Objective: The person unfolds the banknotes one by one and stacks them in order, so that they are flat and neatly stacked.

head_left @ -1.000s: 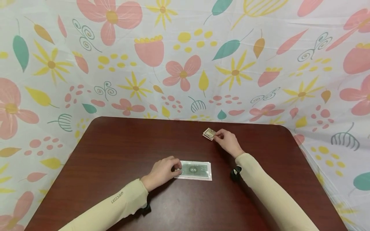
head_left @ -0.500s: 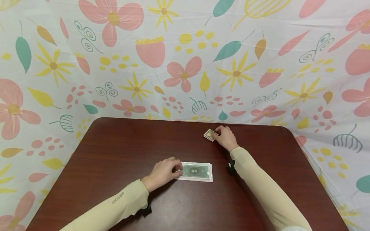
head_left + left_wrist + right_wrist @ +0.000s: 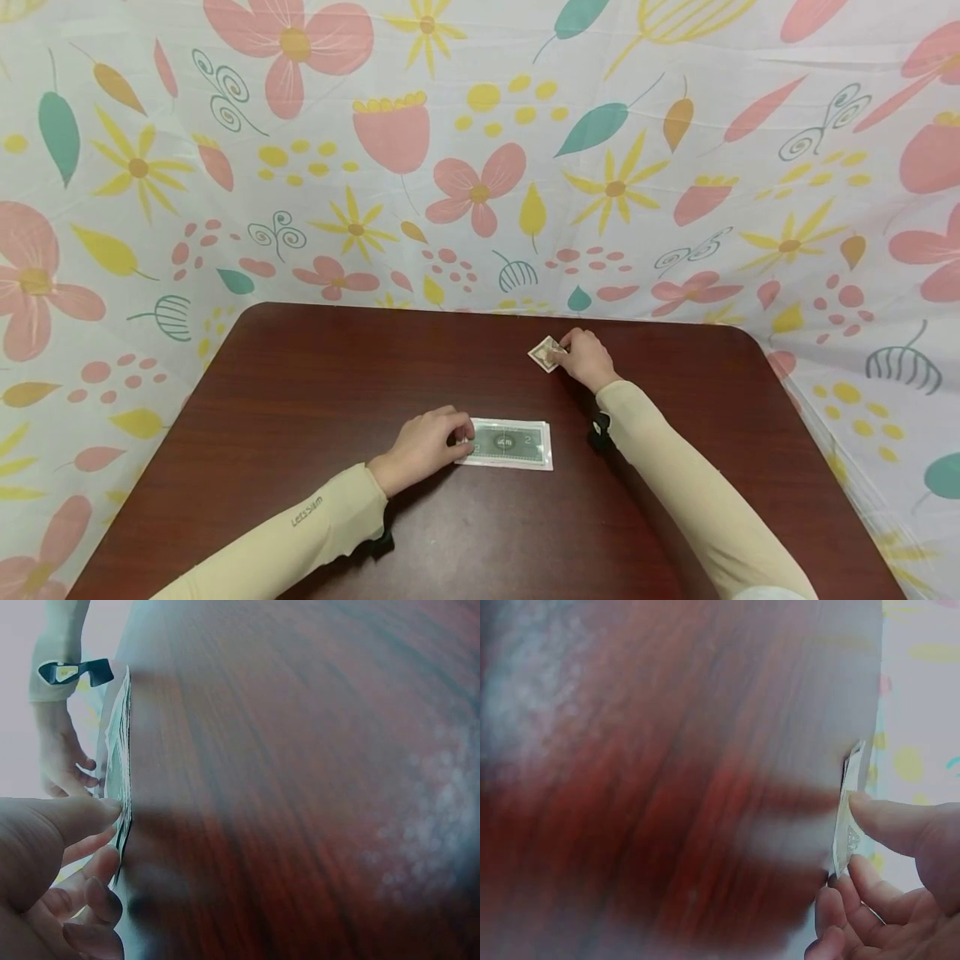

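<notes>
A small stack of green-and-white banknotes, the top one marked with a 2, lies flat near the middle of the table. Its left end is held by my left hand, thumb on top and fingers curled at the edge. Farther back, my right hand pinches the right corner of a small folded banknote, cream and brown. In the right wrist view, the thumb lies on the folded banknote and the other fingers bend by its edge. The left wrist view shows the banknotes edge-on, several layers thick.
The dark red-brown wooden table has rounded far corners. Behind it and at both sides hangs a white cloth printed with flowers and leaves. Black camera straps sit under both wrists.
The right hand has moved slightly back and left over the folded banknote, which has turned a little and now shows as a single diamond shape. The left hand stays on the stack.
</notes>
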Demonstrator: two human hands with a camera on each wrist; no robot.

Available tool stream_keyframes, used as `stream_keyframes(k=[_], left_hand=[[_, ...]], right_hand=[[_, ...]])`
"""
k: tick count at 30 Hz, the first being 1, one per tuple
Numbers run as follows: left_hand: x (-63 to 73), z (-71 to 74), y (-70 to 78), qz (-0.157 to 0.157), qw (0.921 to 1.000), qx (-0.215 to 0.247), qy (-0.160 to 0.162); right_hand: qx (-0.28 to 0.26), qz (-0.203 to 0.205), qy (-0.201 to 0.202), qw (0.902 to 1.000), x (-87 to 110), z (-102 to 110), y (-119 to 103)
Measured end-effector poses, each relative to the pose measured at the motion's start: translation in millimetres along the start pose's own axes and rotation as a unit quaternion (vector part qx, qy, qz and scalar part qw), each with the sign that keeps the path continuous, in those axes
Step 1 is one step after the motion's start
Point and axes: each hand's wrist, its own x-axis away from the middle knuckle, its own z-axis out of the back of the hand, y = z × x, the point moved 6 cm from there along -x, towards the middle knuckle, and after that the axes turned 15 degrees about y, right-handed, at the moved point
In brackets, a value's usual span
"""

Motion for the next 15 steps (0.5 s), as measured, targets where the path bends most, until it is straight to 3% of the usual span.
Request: stream_keyframes(k=[9, 15], left_hand=[[-0.1, 0.7, 1.7, 0.004, 0.9999, -0.004, -0.009], [0.8, -1.3, 1.6, 0.003, 0.9999, -0.012, -0.009]], right_hand=[[-0.012, 0.005, 0.010, 0.9999, 6.3, 9.4, 7.8], [-0.057, 0.007, 0.011, 0.9983, 19.4, 19.2, 8.7]])
